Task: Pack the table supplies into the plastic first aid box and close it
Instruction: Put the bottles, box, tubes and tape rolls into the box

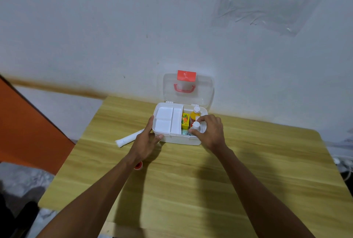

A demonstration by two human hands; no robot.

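Observation:
The white plastic first aid box stands at the far side of the wooden table, its clear lid with red latch and handle upright against the wall. A white divided tray fills the box's left half. The right half holds a yellow carton and a yellow bottle with a white cap. My left hand grips the box's front left corner. My right hand holds a small white bottle upright in the right half. A white tube lies left of the box.
A small red-and-white object lies on the table, half hidden under my left forearm. The white wall stands right behind the box. An orange panel is left of the table. White cables lie past the right edge.

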